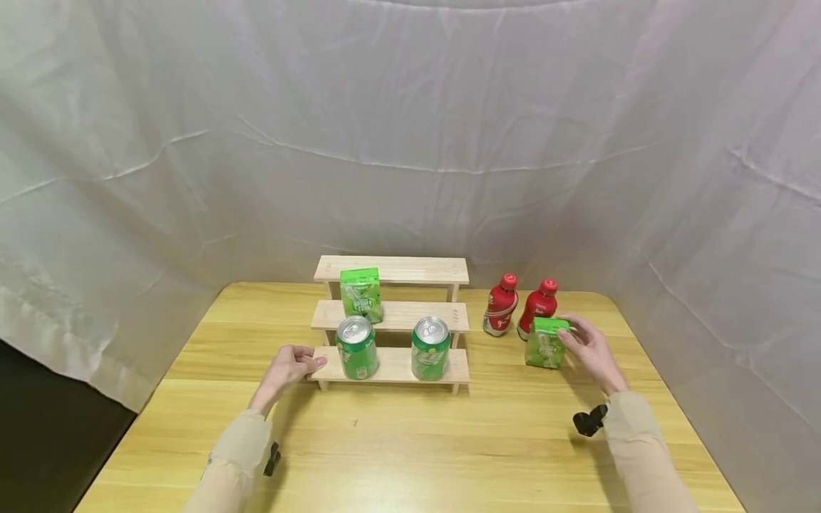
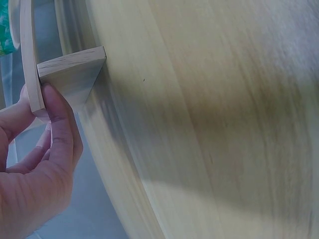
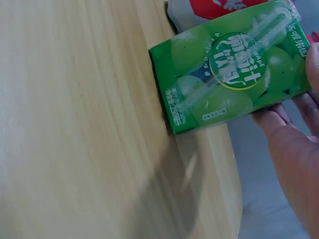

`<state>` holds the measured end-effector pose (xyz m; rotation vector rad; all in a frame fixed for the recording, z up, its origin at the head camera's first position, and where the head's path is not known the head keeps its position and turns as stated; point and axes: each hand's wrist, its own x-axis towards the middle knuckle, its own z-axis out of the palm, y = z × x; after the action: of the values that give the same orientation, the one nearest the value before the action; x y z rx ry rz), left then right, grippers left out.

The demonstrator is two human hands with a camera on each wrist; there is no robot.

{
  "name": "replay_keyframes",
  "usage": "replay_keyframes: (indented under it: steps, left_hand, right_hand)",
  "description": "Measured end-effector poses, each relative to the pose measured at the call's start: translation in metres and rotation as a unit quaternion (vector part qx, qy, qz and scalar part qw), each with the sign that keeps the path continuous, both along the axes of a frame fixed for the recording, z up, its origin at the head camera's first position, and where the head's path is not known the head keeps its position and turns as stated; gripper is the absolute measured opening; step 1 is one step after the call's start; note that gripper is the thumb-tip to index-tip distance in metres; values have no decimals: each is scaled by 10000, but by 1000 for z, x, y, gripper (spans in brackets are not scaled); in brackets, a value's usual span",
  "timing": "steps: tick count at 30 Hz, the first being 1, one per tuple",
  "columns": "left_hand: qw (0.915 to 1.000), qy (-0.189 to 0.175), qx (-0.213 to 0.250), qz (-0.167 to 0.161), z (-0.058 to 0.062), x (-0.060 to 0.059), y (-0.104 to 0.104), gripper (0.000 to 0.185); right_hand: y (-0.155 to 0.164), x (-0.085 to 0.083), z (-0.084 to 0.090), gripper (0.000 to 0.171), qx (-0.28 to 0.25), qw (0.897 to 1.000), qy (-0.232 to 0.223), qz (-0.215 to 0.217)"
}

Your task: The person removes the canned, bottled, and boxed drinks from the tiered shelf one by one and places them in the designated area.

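My left hand point(image 1: 293, 367) pinches the left end of the bottom step of a three-step wooden display rack point(image 1: 391, 365); in the left wrist view thumb and fingers close round the board's end point(image 2: 33, 94). Over on the right, my right hand point(image 1: 591, 350) grips a green grape juice box point(image 1: 545, 345) by its upper right side, a wrapped straw showing on its face in the right wrist view. A second green juice box point(image 1: 361, 296) stands on the rack's middle step. Two green soda cans, one left point(image 1: 357, 348) and one right point(image 1: 430, 349), stand upright on the bottom step.
Two red bottles, one left point(image 1: 500, 306) and one right point(image 1: 537, 308), stand right of the rack, the right one just behind the held box. Pale cloth point(image 1: 410, 142) hangs behind and beside the wooden table point(image 1: 410, 456). Each wrist carries a small black camera.
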<state>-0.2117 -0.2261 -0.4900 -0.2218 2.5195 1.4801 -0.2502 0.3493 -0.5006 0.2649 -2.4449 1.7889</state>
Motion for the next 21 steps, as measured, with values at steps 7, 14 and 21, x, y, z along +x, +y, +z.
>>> replay_keyframes:
  steps: [7, 14, 21]
  left_hand:
    - [10000, -34, 0, -51, 1, 0, 0, 54]
    - [10000, 31, 19, -68, 1, 1, 0, 53]
    - [10000, 38, -3, 30, 0, -1, 1, 52]
  right_hand:
    - [4, 3, -2, 34, -383, 9990, -223, 83]
    - [4, 4, -4, 29, -820, 9957, -401, 154]
    - [5, 4, -4, 34, -784, 9955, -502, 160]
